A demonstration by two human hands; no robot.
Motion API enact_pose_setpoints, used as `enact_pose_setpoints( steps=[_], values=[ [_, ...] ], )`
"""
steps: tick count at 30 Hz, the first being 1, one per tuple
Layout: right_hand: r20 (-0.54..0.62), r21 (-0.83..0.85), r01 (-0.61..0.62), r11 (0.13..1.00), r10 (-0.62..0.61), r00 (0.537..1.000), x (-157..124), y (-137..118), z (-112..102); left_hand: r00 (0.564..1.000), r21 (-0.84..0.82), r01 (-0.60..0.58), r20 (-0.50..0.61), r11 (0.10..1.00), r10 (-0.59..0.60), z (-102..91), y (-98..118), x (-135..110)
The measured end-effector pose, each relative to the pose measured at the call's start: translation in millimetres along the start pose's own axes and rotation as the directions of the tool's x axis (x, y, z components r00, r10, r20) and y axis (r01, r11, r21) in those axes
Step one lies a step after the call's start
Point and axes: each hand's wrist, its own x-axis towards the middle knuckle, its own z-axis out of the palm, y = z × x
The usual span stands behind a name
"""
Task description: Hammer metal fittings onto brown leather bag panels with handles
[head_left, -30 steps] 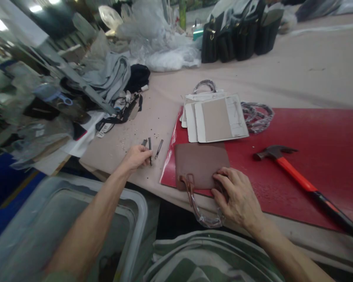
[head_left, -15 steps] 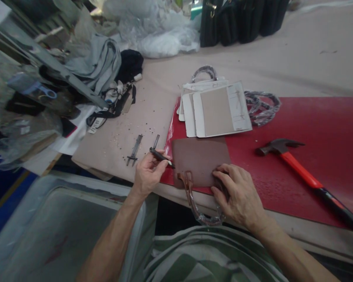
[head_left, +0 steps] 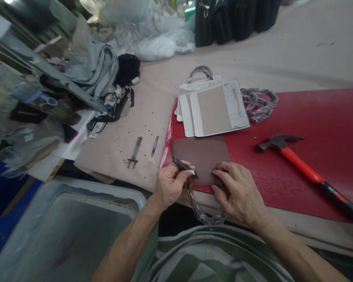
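A brown leather panel (head_left: 198, 150) lies at the table's front edge. A plastic-wrapped brown bag handle (head_left: 204, 217) loops below it, over the edge. My left hand (head_left: 170, 184) is closed around a short dark punch (head_left: 184, 166), held slanting above the panel's left front part, near the handle's left end. Whether the tip touches the leather I cannot tell. My right hand (head_left: 238, 190) rests on the panel's right front corner, its fingers curled over the handle's right end, which they mostly hide.
A claw hammer (head_left: 302, 164) lies at right on the red mat (head_left: 317, 125). Pale backed panels (head_left: 214, 109) and wrapped handles (head_left: 260, 103) are behind. A thin metal rod (head_left: 155, 146) and a forked tool (head_left: 134, 152) lie left. A grey plastic bin (head_left: 85, 184) stands below.
My left hand has moved right with the punch, from beside the panel to above the handle's left end. My right hand has stayed in place. The camera view has shifted slightly.
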Motion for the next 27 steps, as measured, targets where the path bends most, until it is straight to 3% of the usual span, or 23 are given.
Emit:
enact_pose_setpoints(
  steps=[5,16,27],
  values=[
    [-0.007,-0.003,0.005,1.000,-0.005,1.000,-1,1,0,0.991,0.144,-0.137,0.004,0.980,0.137,8.0,-3,-2],
    [0.003,0.005,-0.008,1.000,0.008,1.000,-1,1,1,0.968,0.217,-0.248,0.027,0.944,0.249,10.3,-10,-2],
    [-0.008,0.005,-0.008,1.000,0.008,1.000,-1,1,0,0.898,0.316,-0.431,0.062,0.845,0.435,17.5,-17,-1]
  ],
)
